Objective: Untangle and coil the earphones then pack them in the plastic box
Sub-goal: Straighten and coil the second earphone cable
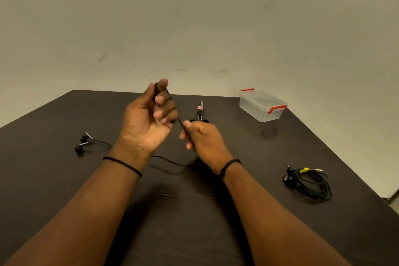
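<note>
1. Filling the lower half of the view, a dark brown worktop (64,179) runs back to a plain, pale wall (194,17).
2. Both forearms reach forward over the worktop, each with a thin black band at the wrist.
3. The left hand (149,119) is raised with its palm turned toward the camera, its fingers curled and the thumb pressed over a black earphone cable (180,123) that is gathered at the fingertips.
4. The right hand (200,136) sits slightly lower and just beside the left, pinching the same cable between thumb and curled fingers, so a short taut stretch runs between the two hands.
5. From the hands the cable drops to the worktop, curves beneath the left wrist and leads out left to the earbuds (83,143), which lie on the surface well apart from the hands.
6. A clear plastic box (262,106) with red latches, its lid on, stands at the far right of the worktop.
7. A second, coiled set of black earphones (308,183) with a yellow tag near its plug lies at the near right.
8. A small pair of pliers (200,112) lies just behind the right hand.
</note>
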